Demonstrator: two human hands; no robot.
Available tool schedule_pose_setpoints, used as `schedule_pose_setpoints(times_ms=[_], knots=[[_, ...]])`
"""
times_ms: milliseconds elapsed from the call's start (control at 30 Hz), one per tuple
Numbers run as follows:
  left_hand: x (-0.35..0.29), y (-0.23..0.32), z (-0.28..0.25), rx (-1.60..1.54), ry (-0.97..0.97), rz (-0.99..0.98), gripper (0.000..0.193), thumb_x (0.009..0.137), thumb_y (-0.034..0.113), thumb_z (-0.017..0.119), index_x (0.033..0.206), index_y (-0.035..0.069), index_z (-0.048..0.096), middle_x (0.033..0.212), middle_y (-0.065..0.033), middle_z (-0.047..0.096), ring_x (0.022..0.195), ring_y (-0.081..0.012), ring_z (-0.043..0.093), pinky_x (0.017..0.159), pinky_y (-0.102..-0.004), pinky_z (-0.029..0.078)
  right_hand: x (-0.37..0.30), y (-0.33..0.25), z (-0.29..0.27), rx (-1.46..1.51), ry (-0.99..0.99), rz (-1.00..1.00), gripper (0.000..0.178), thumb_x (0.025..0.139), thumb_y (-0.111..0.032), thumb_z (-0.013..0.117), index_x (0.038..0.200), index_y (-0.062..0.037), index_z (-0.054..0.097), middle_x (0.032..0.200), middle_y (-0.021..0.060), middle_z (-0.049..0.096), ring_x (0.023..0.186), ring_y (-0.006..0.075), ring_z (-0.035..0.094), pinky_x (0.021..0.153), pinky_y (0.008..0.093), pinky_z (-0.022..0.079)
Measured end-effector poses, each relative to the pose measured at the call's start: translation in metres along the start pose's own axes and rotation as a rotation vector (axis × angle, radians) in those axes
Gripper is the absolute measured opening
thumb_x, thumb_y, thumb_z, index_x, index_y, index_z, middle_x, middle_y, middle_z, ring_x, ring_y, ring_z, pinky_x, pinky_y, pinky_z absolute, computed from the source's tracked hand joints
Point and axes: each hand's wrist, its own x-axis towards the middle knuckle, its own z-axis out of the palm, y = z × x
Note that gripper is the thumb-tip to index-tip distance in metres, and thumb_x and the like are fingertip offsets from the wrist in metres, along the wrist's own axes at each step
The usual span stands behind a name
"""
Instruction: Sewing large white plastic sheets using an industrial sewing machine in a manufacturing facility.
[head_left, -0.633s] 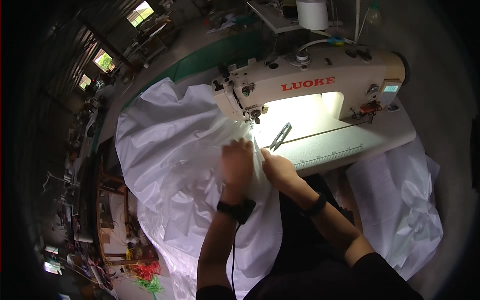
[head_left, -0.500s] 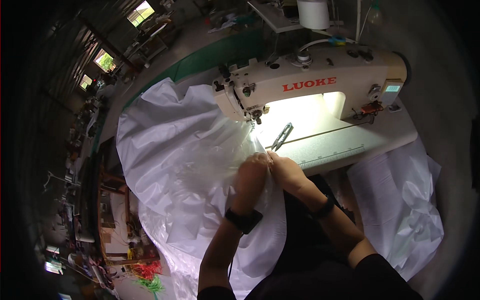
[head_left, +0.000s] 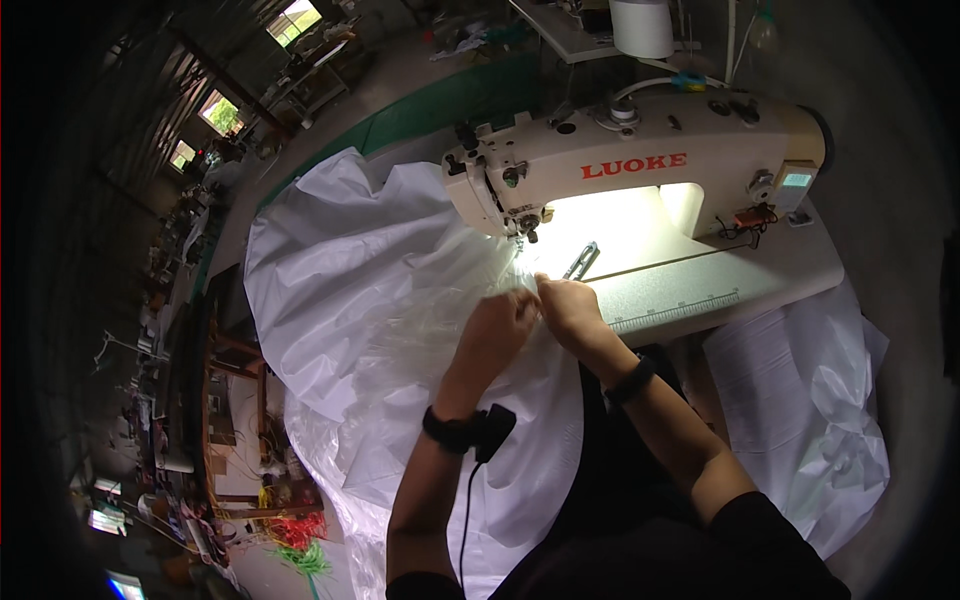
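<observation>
While the white sheet (head_left: 325, 265) lies gathered in loose folds to the left of and below the needle area (head_left: 521, 246) of the sewing machine (head_left: 545, 165), both hands work close together at its edge. The sheet runs up under the machine's head and hangs down over the person's lap; a thin clear film (head_left: 412, 335) seems to lie across part of it.

The right hand (head_left: 573, 312) is at the front rim of the machine's bed (head_left: 690, 290), its thumb and fingers brought together on the sheet's edge just below the needle. The left hand (head_left: 497, 328) is just beside it, fingers curled inward with their tips near the right hand's; whether they pinch the sheet or only rest against it, I cannot tell. A pair of snips (head_left: 581, 262) lies on the bed just beyond the right hand, held by neither.

The step in hand looks to be lining up and smoothing the edge by the needle. The next move, I judge, calls for the layers to be kept flat and even, with fingertips clear of the needle and the loose folds on the left free to follow without dragging the edge askew.
</observation>
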Motion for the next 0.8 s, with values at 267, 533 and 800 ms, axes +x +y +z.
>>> schedule_pose_setpoints(times_ms=[267, 533, 800], knots=[[0.024, -0.047, 0.034, 0.276, 0.405, 0.038, 0.025, 0.089, 0.024, 0.061, 0.088, 0.0, 0.068, 0.077, -0.0206, 0.065, 0.079, -0.0387, 0.066, 0.074, -0.0466, 0.052, -0.006, -0.002, -0.005, 0.183, 0.068, 0.012, 0.017, 0.092, -0.015, 0.049, 0.099, -0.0028, 0.058, 0.079, 0.018, 0.068, 0.077, 0.0344, 0.068, 0.069, 0.0489, 0.052], [-0.001, -0.009, 0.016, 0.465, 0.216, 0.183, 0.017, 0.087, 0.008, 0.052, 0.089, -0.001, 0.066, 0.089, -0.0185, 0.068, 0.081, -0.0356, 0.067, 0.073, -0.0465, 0.052, 0.01, 0.005, 0.006, -0.006, 0.021, -0.017, 0.026, 0.091, -0.022, 0.053, 0.11, -0.0046, 0.058, 0.08, 0.0162, 0.068, 0.077, 0.0339, 0.068, 0.067, 0.0447, 0.052], [0.044, -0.073, 0.028, 0.771, 0.625, 0.213, 0.028, 0.09, 0.009, 0.049, 0.115, 0.001, 0.059, 0.124, -0.0152, 0.064, 0.077, -0.0292, 0.07, 0.069, -0.0386, 0.056, -0.002, -0.004, 0.009, 0.127, 0.127, 0.078, 0.024, 0.091, -0.019, 0.053, 0.11, -0.0068, 0.061, 0.076, 0.0168, 0.068, 0.077, 0.0358, 0.068, 0.068, 0.0461, 0.053]])
